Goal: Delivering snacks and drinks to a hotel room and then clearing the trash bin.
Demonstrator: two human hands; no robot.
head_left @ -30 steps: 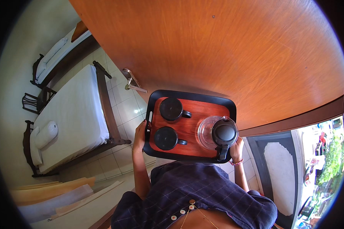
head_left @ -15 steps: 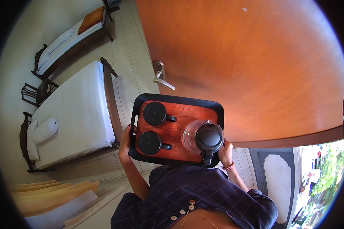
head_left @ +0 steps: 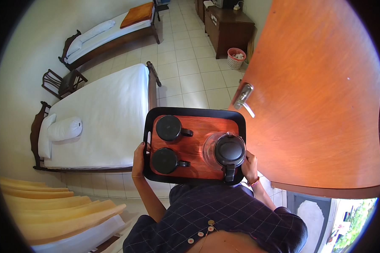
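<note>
Serving tray (head_left: 213, 123), one: black raised rim, red wood-grain base, held in front of a dark checked shirt (head_left: 223, 206).

Left hand (head_left: 139, 162): closed on the tray's left end, beside its handle slot.

Right hand (head_left: 250, 167): closed on the tray's right end; fingertips partly hidden.

Upper black mug (head_left: 169, 128), one: at the tray's far left, handle pointing right.

Lower black mug (head_left: 164, 160), one: at the tray's near left, just beside the first, handle likewise. Whether the dark round tops are lids, contents or upturned bases cannot be told.

Clear glass pot (head_left: 208, 150), one: at the tray's right end, black lid on, black handle toward the wearer.

Wooden door (head_left: 321, 97), one: right of the tray, standing ajar, with metal lever handle (head_left: 244, 98).

White-sheeted bed (head_left: 107, 116), one: left of the tray, bearing a white bolster (head_left: 66, 129).

Dark wooden chair (head_left: 68, 82), second bed (head_left: 114, 36): beyond the tray, leftward.

Pink-rimmed wastebasket (head_left: 234, 62), dark wooden cabinet (head_left: 234, 33): beyond the tray, rightward.

Yellow curtain (head_left: 57, 215): left of the tray, nearer the wearer.
</note>
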